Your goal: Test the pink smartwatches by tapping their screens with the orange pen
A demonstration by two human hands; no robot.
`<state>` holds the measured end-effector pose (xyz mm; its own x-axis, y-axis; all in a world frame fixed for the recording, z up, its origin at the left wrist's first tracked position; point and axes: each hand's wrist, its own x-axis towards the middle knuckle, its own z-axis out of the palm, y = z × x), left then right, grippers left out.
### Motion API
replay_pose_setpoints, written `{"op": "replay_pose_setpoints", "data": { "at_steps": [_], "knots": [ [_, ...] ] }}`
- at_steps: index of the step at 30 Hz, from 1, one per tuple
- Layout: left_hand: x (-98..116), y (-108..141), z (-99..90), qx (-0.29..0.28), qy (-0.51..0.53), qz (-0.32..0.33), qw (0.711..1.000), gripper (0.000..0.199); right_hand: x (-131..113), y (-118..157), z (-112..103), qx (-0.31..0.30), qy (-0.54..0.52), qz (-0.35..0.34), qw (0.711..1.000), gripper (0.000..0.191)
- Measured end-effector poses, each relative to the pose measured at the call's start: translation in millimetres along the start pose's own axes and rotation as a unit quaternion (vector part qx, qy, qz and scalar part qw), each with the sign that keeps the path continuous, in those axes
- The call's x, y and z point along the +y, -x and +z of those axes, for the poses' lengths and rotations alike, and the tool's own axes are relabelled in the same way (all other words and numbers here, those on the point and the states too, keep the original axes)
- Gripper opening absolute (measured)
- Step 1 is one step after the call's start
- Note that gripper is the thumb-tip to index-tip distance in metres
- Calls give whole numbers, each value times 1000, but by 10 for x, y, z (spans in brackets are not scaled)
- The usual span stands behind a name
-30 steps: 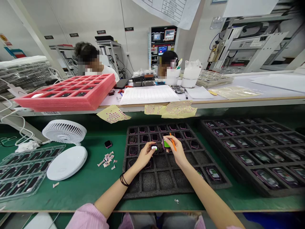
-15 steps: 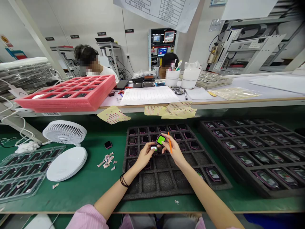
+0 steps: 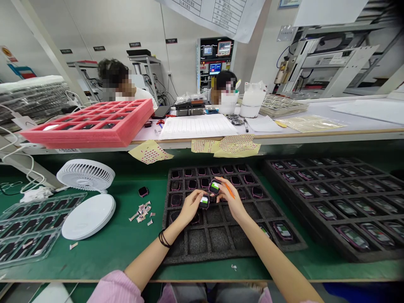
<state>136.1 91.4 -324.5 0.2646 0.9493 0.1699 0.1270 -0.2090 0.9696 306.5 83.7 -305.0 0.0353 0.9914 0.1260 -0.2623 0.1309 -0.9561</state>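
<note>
My left hand grips a smartwatch by its edge, its lit screen showing white and green. Just above and to the right, my right hand is closed on a second smartwatch, whose screen is also lit white and green. An orange stick-like tool is tucked among the fingers of that hand. Both watches are held over a black foam tray. Several dark-screened watches sit in the tray's far pockets, and a few lie in the near right ones. My forearms cover some of its pockets.
Right of the tray stands a thicker foam tray full of watches. To the left are a white fan, a loose watch, small paper scraps and a clear plastic tray. A shelf edge crosses ahead; two people sit beyond.
The right-hand watch's screen has gone from all green to white and green. The left-hand watch has tilted and shows more of its screen. The orange tool has swung to a slant.
</note>
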Motion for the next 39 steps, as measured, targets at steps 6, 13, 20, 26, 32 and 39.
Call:
{"op": "replay_pose_setpoints", "data": {
  "at_steps": [6,13,20,26,32,39],
  "knots": [
    [-43,-6,12,-7,18,-13,1000,31,6,-9,1,2,2,2,1000,30],
    [-88,-13,24,-1,31,-19,999,33,5,-9,10,1,-3,3,1000,32],
    [-59,-7,13,-10,18,-15,1000,32,-28,3,23,-1,-6,2,1000,32],
    [-5,-5,-1,6,-5,4,1000,30,-46,7,28,1,-10,3,1000,32],
    [7,0,-1,3,-6,0,1000,28,-50,8,29,3,-8,6,1000,31],
    [9,1,4,-1,-7,-9,1000,28,-45,9,25,7,-18,7,1000,30]
  ]
}}
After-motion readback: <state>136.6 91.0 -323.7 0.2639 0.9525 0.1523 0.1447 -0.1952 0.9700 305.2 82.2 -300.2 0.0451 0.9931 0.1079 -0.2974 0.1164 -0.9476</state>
